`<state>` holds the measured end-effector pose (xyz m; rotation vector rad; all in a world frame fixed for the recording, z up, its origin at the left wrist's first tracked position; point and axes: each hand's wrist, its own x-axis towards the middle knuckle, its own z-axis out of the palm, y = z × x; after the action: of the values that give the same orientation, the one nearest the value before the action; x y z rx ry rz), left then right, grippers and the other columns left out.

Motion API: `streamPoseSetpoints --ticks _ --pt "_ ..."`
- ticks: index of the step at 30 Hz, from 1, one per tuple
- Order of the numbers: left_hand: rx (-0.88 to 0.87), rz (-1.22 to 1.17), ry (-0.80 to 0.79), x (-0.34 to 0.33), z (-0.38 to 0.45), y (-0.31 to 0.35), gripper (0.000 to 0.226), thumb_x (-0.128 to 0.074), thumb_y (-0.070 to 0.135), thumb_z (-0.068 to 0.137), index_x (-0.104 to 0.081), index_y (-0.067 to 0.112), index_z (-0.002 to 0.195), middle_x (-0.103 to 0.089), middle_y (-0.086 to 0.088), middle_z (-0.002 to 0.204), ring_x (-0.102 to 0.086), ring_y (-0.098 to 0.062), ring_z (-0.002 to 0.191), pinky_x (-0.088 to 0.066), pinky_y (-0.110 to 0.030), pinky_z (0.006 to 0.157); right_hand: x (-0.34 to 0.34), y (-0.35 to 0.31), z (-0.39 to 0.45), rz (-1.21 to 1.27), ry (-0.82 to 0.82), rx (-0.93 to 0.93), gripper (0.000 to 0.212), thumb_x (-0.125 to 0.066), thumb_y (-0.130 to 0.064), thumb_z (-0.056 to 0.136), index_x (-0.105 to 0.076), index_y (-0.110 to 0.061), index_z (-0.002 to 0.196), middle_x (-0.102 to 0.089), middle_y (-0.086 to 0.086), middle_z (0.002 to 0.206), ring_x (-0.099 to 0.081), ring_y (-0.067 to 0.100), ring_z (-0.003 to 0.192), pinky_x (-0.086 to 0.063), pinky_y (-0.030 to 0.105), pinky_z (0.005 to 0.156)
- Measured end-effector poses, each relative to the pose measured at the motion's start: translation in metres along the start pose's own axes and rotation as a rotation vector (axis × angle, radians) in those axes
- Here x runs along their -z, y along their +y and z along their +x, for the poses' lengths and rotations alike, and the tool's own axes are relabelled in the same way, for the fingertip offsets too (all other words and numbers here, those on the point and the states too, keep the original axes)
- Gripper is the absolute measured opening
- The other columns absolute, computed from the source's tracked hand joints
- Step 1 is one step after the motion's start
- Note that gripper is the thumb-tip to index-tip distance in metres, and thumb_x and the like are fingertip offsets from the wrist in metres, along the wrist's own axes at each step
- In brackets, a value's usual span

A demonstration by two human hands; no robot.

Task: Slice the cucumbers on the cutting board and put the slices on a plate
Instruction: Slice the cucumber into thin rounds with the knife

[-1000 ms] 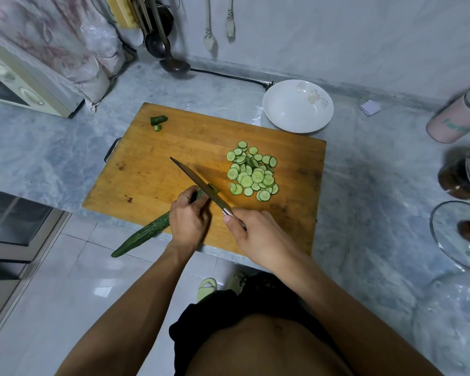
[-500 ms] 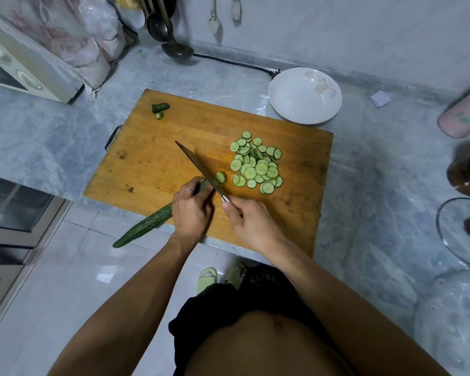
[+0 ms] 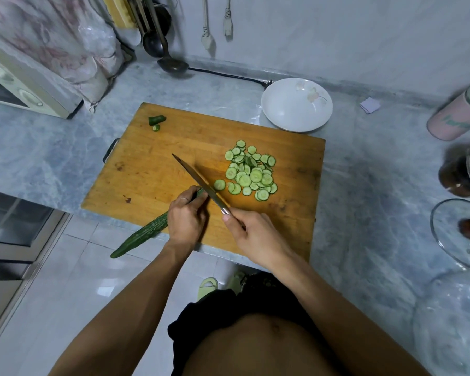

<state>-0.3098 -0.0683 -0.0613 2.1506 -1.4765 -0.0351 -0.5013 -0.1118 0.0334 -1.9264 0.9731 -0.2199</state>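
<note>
1. The cutting board [image 3: 152, 169] is matt wood, stained and scuffed.
2. The worktop [image 3: 364, 169] is smooth grey veined marble with a soft sheen.
3. The knife [image 3: 198, 180] has a dull metal blade.
4. The plate [image 3: 291, 109] is glossy white glazed ceramic.
5. The cucumber [image 3: 144, 234] has a rough, bumpy dark skin; the slices [image 3: 251, 172] look moist.
6. The lid [image 3: 456, 234] is clear glass.
7. The floor [image 3: 65, 294] is glossy pale tile.

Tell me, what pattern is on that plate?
White plate with a faint pink flower near its far rim; head view.
</note>
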Motion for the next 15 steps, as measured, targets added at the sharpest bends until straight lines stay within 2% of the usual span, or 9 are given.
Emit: streamPoseSetpoints --ticks 3,6,15 --pt "-0.014 -0.008 0.004 0.001 -0.001 0.002 0.035 -0.066 -0.007 0.072 -0.076 0.012 0.100 -0.069 -0.006 0.113 -0.063 -0.030 0.089 -0.048 -0.029 0.060 0.001 -0.006 -0.006 0.003 0.003 0.006 0.028 -0.043 -0.043 0.104 -0.055 -0.024 0.088 -0.044 -0.003 0.061 -0.042 0.019 0.063 -0.045 0.041 0.061" --pt "0.000 -0.015 0.013 0.001 -0.001 0.002 0.036 -0.066 -0.010 0.069 -0.077 0.011 0.097 -0.070 -0.008 0.111 -0.065 -0.032 0.087 -0.049 -0.030 0.059 0.001 -0.011 -0.011 0.015 0.011 0.019 0.031 -0.044 -0.041 0.104 -0.059 -0.018 0.089 -0.045 -0.002 0.059 -0.043 0.021 0.060 -0.044 0.042 0.060" --pt "-0.007 -0.049 0.019 0.006 -0.002 0.008 0.036 -0.066 -0.012 0.070 -0.076 0.010 0.097 -0.070 -0.007 0.109 -0.063 -0.030 0.088 -0.042 -0.024 0.060 -0.001 -0.014 -0.009 -0.014 0.016 0.032 0.029 -0.045 -0.040 0.104 -0.057 -0.019 0.087 -0.044 -0.005 0.058 -0.042 0.019 0.057 -0.039 0.037 0.056"
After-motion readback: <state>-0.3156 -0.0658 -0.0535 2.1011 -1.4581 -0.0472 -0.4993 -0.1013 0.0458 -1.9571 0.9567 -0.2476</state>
